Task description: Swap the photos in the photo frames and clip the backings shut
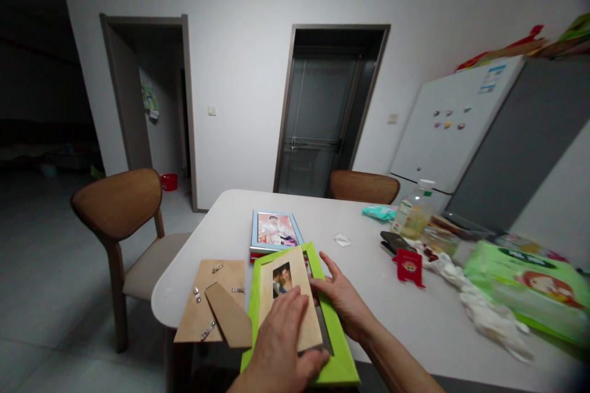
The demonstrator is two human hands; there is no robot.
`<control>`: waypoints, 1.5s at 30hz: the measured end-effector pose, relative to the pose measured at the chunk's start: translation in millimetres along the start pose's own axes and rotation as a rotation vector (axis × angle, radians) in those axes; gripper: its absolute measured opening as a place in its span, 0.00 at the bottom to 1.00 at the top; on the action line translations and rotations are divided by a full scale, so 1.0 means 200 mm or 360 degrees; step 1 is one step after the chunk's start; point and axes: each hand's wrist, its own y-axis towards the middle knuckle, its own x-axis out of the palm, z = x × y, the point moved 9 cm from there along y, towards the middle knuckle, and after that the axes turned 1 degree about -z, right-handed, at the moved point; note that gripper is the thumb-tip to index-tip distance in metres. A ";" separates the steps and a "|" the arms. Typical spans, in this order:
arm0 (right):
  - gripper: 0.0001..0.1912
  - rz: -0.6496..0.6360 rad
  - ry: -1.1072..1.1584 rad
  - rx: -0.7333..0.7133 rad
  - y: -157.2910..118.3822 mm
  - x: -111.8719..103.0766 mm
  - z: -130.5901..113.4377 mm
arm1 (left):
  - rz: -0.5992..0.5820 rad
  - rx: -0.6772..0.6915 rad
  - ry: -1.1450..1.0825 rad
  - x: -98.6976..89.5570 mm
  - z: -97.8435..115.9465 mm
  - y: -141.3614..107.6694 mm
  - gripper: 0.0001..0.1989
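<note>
A bright green picture frame (338, 350) lies at the table's near edge, slightly turned. Inside it a cream photo mat (306, 319) sits askew, with a small photo (283, 279) showing in its opening. My left hand (281, 338) lies over the mat, fingers together on its face and thumb at its lower edge. Along the frame's right side, my right hand (345, 301) grips the rim, its index finger stretched out and its other fingers partly hidden. Left of the frame is a brown backing board (188, 322) with metal clips and a stand leg (230, 316).
Behind the green frame lies a stack of picture frames, a light blue one (276, 230) on top. A crumpled tissue (342, 239), a red card-like piece (409, 268), a bottle (415, 212) and a green wipes pack (525, 288) are on the table. Wooden chairs (122, 202) stand around it.
</note>
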 end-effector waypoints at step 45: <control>0.18 0.0349 -0.1658 -0.0806 0.08 -0.12 0.10 | 0.0049 0.0090 0.0997 -0.13 -0.40 -0.33 0.33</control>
